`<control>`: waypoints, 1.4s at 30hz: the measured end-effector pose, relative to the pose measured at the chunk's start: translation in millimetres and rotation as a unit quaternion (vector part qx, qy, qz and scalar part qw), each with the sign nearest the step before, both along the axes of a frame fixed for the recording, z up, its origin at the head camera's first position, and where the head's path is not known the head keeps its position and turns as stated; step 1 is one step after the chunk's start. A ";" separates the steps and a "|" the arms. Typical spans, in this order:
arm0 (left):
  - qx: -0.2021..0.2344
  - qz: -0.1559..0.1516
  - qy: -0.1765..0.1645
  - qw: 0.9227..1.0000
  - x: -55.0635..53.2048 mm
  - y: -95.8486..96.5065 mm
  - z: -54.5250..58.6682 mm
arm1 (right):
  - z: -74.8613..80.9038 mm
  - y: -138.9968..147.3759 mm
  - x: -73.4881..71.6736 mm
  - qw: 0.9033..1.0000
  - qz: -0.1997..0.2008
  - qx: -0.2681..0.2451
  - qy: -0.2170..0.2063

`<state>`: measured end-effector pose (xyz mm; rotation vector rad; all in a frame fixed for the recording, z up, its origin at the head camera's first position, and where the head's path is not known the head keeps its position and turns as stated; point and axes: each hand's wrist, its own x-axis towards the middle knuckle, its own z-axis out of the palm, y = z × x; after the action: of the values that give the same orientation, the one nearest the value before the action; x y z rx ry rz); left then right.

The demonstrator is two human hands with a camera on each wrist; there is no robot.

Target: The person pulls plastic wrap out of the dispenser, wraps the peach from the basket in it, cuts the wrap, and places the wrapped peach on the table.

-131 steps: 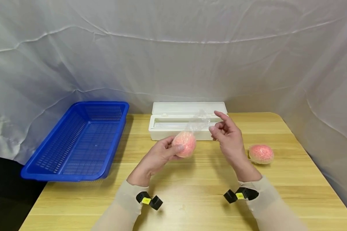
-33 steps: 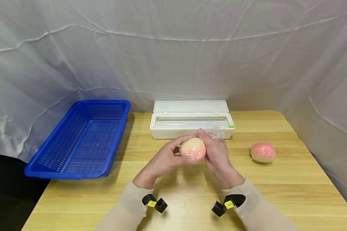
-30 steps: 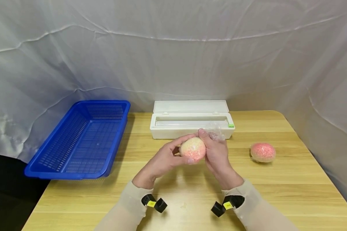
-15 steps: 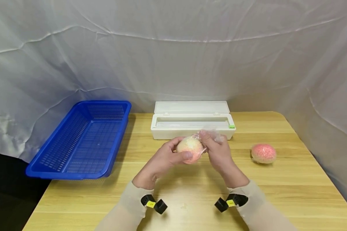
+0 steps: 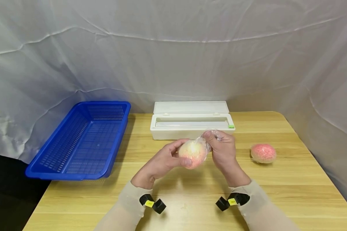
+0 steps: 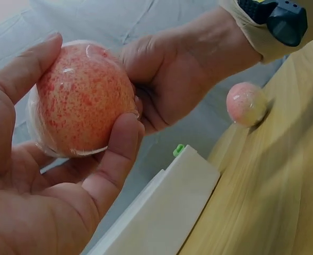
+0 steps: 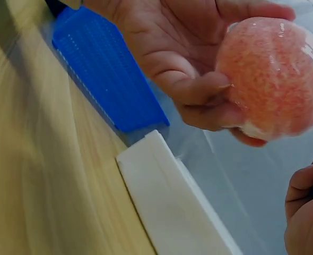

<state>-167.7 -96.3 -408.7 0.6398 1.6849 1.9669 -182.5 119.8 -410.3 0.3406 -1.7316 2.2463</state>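
A pink and cream speckled peach (image 5: 192,154) wrapped in clear cling film is held above the table in my left hand (image 5: 162,162), thumb on the near side and fingers around the far side. My right hand (image 5: 225,152), just right of it, pinches the gathered cling film (image 5: 207,146) between thumb and curled fingers. In the left wrist view, film lies tight and shiny over the peach (image 6: 85,98). The right wrist view shows left fingers around the peach (image 7: 276,77), with part of my right hand (image 7: 310,223) at the edge. Another wrapped peach (image 5: 263,153) rests on the table at right.
Behind the hands stands a white cling film box (image 5: 176,133), lid raised, a roll inside and a green slider at its right end. A blue plastic basket (image 5: 110,154) is at left on the wooden table (image 5: 185,205). Grey cloth (image 5: 173,67) hangs behind.
My right hand, earlier apart from the peach with fingers spread, came in and now pinches the film, drawing it slightly right. The peach has turned, showing more cream colour.
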 end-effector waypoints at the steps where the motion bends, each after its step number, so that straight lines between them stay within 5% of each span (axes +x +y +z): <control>1: 0.002 -0.003 0.001 1.000 0.1 -0.3 -0.1 | -1.7 -1.5 0.0 1.000 0.008 -0.011 -0.014; 7: 0.031 -0.010 -0.016 0.999 0.4 -0.9 -0.5 | -9.3 -11.9 2.7 0.989 0.044 -0.072 -0.118; 15: 0.051 0.009 -0.018 0.998 -0.9 0.3 -4.6 | -10.4 -13.0 6.7 0.962 0.107 -0.123 -0.220; 30: 0.087 -0.063 0.023 0.994 -10.1 -15.2 -9.5 | -15.0 0.3 14.9 0.952 0.251 -0.064 -0.166; 33: 0.079 -0.073 0.046 0.993 -11.5 -18.4 -8.9 | -17.6 0.9 18.5 0.938 0.287 -0.037 -0.193; 37: 0.006 -0.055 0.085 0.995 -13.1 -20.0 -7.5 | -20.6 4.1 21.9 0.917 0.297 -0.031 -0.264; 39: -0.045 -0.026 0.103 0.993 -13.3 -19.0 -6.0 | -21.3 5.8 20.2 0.920 0.279 -0.028 -0.274; 42: -0.089 0.016 0.089 0.992 -11.7 -15.1 -4.0 | -21.2 7.1 13.3 0.946 0.222 0.019 -0.234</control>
<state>-179.4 -111.5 -412.7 0.7432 1.9627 1.7997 -169.2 126.8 -431.5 0.2338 -2.1028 2.7950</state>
